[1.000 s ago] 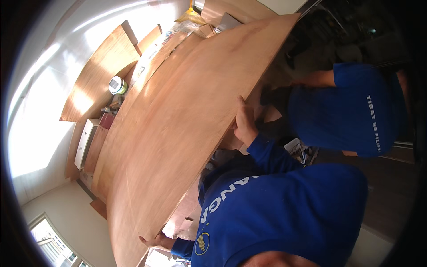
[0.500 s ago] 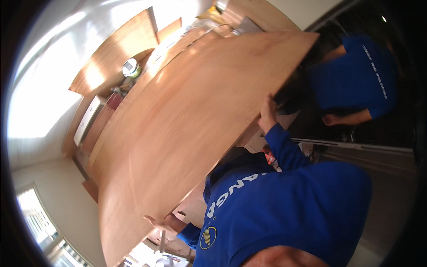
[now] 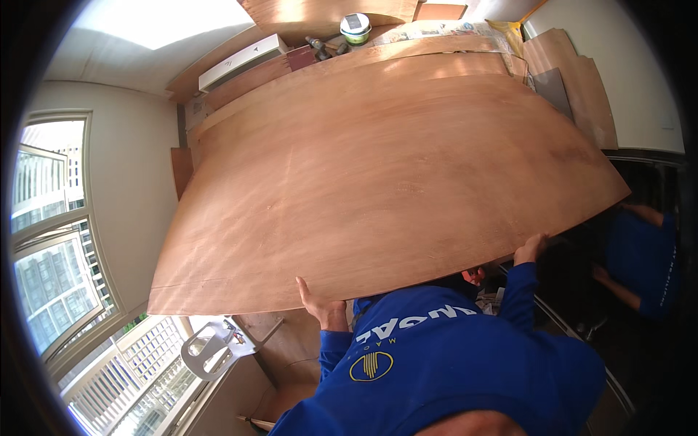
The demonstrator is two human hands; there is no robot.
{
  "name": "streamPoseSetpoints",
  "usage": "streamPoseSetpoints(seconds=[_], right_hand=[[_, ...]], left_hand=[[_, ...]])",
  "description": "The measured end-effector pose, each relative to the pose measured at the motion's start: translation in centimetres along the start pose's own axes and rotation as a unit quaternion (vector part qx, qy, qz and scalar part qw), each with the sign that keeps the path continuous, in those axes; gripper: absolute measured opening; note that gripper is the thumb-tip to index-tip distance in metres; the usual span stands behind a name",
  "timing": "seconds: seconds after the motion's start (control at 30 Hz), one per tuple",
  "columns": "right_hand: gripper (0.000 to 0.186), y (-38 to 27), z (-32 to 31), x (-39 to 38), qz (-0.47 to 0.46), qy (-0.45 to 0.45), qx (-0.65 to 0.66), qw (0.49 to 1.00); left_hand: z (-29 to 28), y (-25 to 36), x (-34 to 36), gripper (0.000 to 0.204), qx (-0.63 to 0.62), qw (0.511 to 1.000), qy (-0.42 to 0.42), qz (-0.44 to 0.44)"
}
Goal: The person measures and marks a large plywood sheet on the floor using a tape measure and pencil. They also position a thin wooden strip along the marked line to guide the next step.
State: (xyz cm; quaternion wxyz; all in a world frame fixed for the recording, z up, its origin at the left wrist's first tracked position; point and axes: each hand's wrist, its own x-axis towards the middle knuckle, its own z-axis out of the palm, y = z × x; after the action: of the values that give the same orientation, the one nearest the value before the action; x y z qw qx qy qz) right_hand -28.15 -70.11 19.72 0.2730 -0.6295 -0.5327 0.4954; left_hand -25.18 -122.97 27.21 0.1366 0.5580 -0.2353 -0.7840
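Note:
A large sheet of reddish-brown plywood spreads across the view in front of my body. My left hand grips its near edge left of my chest, the thumb up along the face and the fingers hidden underneath. Farther right, my right hand is closed around the same edge, close to the sheet's right corner. Between the two hands, the near edge passes just in front of my blue shirt.
A lidded tub, hammers and a long white box lie beyond the far edge. Board offcuts lean at the right wall. Lower left are a pale plastic stool and windows. A dark glossy panel shows a blue-shirted figure.
The whole view has rolled, so the plywood that slanted steeply now lies more nearly level across the picture. Both hands still hold its near edge. More window and stool show at left.

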Motion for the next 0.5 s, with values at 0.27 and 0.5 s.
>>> streamPoseSetpoints(seconds=[0.27,0.5], right_hand=[[0.068,3.8,-2.5,-0.3,0.054,-0.020,0.036,0.998],[0.067,13.8,-7.2,4.3,0.057,0.005,0.065,0.996]], left_hand=[[-6.3,-3.0,2.5,0.065,-0.026,0.999,-0.025,-0.041],[-12.9,-4.8,3.9,0.080,0.066,0.982,-0.096,-0.149]])
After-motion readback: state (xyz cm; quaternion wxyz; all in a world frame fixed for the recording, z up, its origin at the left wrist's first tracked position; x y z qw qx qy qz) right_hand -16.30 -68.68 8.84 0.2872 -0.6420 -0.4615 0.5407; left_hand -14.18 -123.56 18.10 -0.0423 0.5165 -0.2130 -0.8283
